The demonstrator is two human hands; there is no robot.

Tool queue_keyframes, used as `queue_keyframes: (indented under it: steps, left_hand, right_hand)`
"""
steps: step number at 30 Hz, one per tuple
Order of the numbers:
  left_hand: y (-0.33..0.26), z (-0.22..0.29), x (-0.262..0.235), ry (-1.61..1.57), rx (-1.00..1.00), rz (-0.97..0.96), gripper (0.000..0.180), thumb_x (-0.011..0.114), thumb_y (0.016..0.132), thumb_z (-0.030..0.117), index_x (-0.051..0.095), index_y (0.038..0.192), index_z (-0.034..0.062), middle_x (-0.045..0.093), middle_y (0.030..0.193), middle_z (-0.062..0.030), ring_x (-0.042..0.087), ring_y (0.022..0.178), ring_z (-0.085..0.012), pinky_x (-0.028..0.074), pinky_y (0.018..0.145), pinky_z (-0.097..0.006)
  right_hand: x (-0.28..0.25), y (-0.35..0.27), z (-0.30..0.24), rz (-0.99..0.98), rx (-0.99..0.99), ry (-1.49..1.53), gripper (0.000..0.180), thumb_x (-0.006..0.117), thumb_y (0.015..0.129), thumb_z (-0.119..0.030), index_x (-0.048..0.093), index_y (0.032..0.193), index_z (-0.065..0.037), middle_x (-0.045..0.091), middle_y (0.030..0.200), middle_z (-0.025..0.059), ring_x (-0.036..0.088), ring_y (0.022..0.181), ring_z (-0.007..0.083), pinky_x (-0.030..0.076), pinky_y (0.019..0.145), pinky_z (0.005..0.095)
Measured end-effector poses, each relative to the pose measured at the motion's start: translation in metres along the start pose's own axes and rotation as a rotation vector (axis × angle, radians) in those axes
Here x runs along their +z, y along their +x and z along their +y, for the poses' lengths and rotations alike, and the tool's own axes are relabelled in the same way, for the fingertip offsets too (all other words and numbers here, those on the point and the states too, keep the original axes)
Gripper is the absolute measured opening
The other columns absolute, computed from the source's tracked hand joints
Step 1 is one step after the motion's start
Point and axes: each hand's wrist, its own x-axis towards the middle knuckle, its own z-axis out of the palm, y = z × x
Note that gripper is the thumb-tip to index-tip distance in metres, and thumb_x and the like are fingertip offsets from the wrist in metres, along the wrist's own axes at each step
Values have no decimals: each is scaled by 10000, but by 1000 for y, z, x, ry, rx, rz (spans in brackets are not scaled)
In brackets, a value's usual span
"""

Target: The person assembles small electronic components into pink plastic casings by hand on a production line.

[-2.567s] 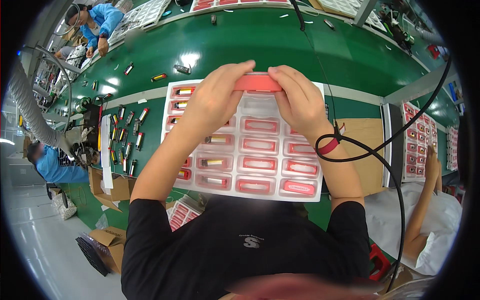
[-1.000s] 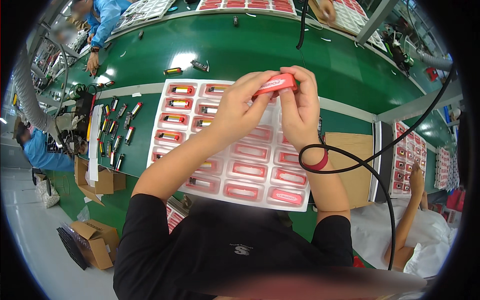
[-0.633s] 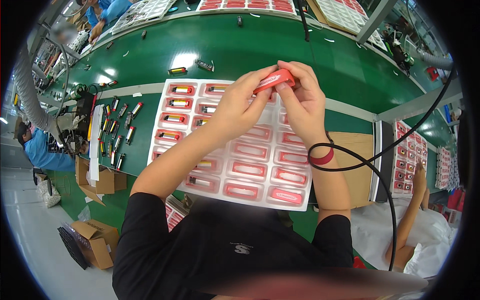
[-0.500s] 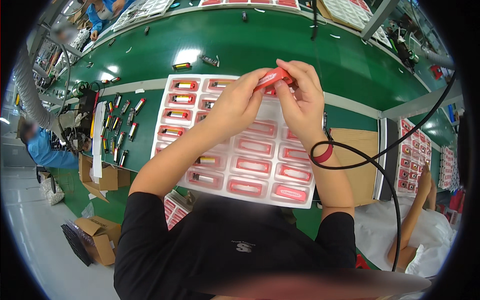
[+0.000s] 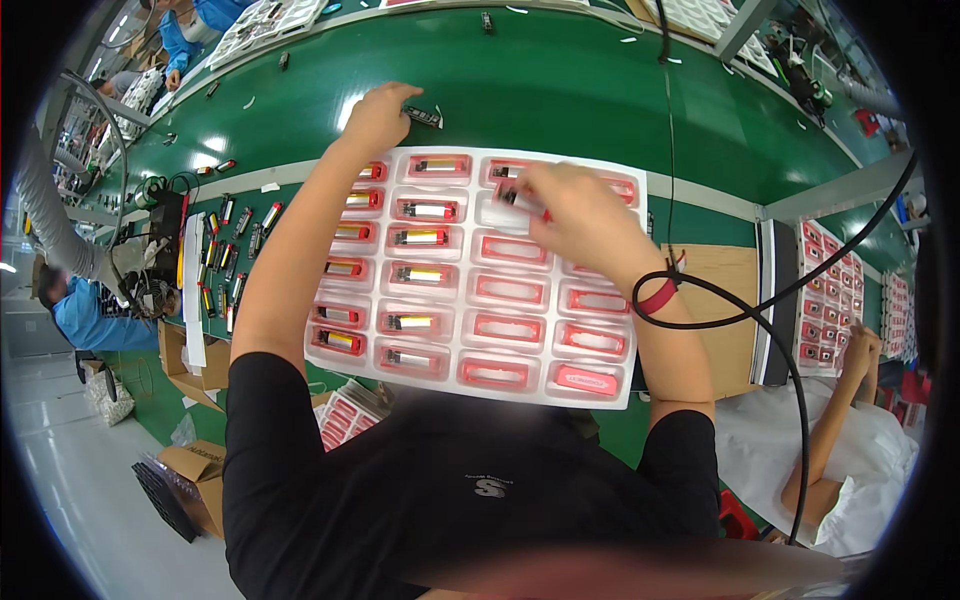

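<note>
A white blister tray (image 5: 600, 395) with red-rimmed pockets lies on the green table in front of me. Its left columns hold metal modules (image 5: 420, 238); most right pockets hold only red inserts. My left hand (image 5: 378, 118) reaches past the tray's far edge, its fingertips at a small dark module (image 5: 426, 116) lying on the table; whether they grip it is hidden. My right hand (image 5: 575, 215) hovers over the tray's upper middle, pinching a small red and metal module (image 5: 516, 197), blurred, just above a pocket.
Loose modules (image 5: 232, 250) lie in rows on the table's left strip. A black cable (image 5: 720, 290) loops over my right wrist. More filled trays (image 5: 830, 290) stand to the right, beside a co-worker's arm (image 5: 835, 420). Cardboard boxes (image 5: 195, 465) sit on the floor at left.
Both hands held a red case together above the tray. Now they have parted: the left reached out to the far table, and the right dropped toward a pocket with a small piece.
</note>
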Motion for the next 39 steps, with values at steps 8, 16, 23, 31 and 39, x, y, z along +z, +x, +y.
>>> queue_keyframes:
  steps: [8, 16, 23, 31, 39]
  left_hand:
    - [24, 6, 6, 76, -59, -293, 286, 643, 920, 167, 713, 1183, 77, 719, 1115, -130, 679, 1008, -311, 541, 880, -406]
    - [-28, 121, -43, -1141, -275, -633, 364, 535, 1059, 283, 642, 1258, -2, 726, 1010, -62, 636, 858, -107, 525, 822, -255]
    - [-60, 175, -51, -1083, -106, -235, 385, 633, 1002, 187, 605, 1346, 16, 711, 1115, -95, 669, 947, -138, 521, 898, -276]
    - [-65, 185, -64, -776, -19, -171, 360, 727, 906, 115, 676, 1240, -9, 745, 1087, -129, 719, 961, -169, 573, 831, -316]
    - [-69, 190, -63, -545, 172, 38, 268, 722, 872, 91, 728, 1121, -9, 760, 1014, -146, 745, 902, -218, 581, 822, -327]
  right_hand:
    - [19, -8, 20, -160, -171, -98, 241, 682, 826, -41, 665, 1062, 3, 677, 1086, 156, 648, 1040, 334, 535, 918, 434]
    - [-15, 3, -8, 225, 105, 595, 322, 666, 953, -81, 634, 1267, -22, 614, 1255, 154, 675, 1072, 210, 572, 804, 314]
    - [-28, 4, 5, 172, 358, 1042, 186, 714, 930, -67, 699, 1092, 24, 713, 861, 39, 635, 720, 80, 527, 680, 227]
    - [-28, 1, 3, 196, 318, 1017, 187, 712, 935, -83, 699, 1084, 29, 719, 896, 51, 667, 786, 97, 553, 731, 244]
    - [-22, 2, -2, 216, 268, 994, 148, 701, 921, 2, 708, 1065, 36, 692, 1013, 70, 679, 860, 137, 555, 793, 259]
